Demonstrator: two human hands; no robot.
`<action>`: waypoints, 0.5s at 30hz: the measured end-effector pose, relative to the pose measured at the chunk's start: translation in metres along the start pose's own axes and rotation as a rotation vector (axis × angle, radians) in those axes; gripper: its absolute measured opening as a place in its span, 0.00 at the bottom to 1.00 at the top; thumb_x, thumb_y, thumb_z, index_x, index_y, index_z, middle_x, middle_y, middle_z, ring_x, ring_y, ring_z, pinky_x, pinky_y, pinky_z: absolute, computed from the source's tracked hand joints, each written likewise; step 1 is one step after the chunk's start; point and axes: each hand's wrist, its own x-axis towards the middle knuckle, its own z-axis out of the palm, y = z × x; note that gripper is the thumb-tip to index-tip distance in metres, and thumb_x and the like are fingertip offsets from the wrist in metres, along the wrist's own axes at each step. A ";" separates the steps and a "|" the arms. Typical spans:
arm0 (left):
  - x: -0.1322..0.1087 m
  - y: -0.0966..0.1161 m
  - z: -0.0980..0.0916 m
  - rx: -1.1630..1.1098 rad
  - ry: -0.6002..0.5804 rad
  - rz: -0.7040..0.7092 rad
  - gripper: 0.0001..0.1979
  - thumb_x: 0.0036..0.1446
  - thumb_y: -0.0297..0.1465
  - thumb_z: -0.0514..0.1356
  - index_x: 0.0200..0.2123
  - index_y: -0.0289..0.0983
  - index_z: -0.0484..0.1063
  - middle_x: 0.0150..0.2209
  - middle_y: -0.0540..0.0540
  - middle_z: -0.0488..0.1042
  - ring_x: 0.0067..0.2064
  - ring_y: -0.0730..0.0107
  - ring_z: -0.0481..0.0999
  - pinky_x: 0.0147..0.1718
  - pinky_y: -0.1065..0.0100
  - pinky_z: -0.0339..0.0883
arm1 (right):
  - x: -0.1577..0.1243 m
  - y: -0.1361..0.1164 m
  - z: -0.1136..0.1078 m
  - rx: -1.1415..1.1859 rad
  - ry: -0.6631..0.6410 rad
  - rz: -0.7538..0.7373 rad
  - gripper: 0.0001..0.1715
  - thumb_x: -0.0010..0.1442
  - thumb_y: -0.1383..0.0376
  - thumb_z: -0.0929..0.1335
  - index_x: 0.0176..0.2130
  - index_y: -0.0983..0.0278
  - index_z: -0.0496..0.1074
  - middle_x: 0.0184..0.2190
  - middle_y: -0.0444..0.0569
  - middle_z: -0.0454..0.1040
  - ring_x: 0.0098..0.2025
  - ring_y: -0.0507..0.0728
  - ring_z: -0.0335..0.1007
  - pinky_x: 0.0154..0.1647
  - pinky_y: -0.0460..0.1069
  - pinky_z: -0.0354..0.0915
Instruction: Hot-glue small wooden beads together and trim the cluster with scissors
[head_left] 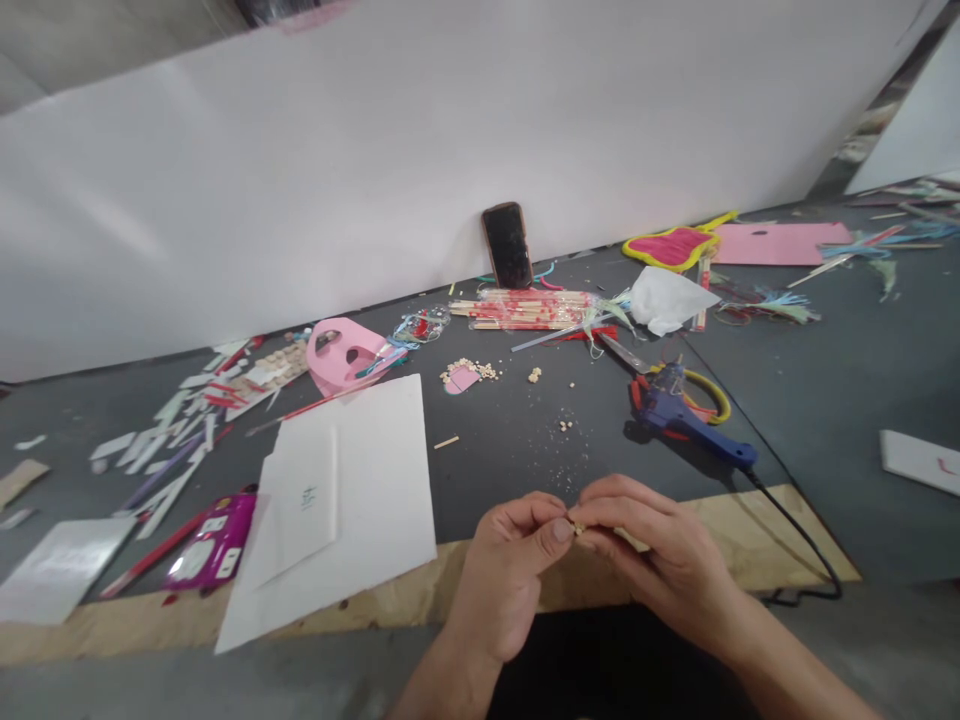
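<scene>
My left hand and my right hand meet at the table's front edge, thumbs and fingers pinched together. Between the fingertips is a small beige cluster of bits, mostly hidden by the fingers. Just beyond my hands, tiny pale crumbs and a few beige bits lie scattered on the dark table. Farther back sits a small beige clump. To its left, many more beige bits surround a pink piece. A short wooden stick lies left of the crumbs.
A blue glue gun lies right of my hands, its black cord running to the front edge. Scissors lie behind it. White sheets and a purple box are on the left. A phone leans on the back board.
</scene>
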 end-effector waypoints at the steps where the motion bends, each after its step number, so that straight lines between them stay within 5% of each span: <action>1: 0.000 0.000 0.000 -0.008 -0.001 -0.002 0.11 0.42 0.35 0.71 0.18 0.35 0.75 0.26 0.50 0.66 0.31 0.73 0.63 0.34 0.69 0.56 | 0.000 0.000 0.000 0.002 -0.001 0.002 0.08 0.61 0.71 0.65 0.40 0.62 0.73 0.33 0.50 0.75 0.35 0.53 0.73 0.36 0.46 0.71; 15: 0.001 -0.003 -0.002 -0.068 -0.015 -0.034 0.11 0.43 0.33 0.71 0.19 0.34 0.75 0.26 0.50 0.67 0.32 0.73 0.64 0.35 0.70 0.57 | -0.002 0.001 0.004 0.013 0.024 0.005 0.08 0.62 0.70 0.65 0.40 0.62 0.73 0.32 0.50 0.75 0.34 0.53 0.73 0.34 0.46 0.72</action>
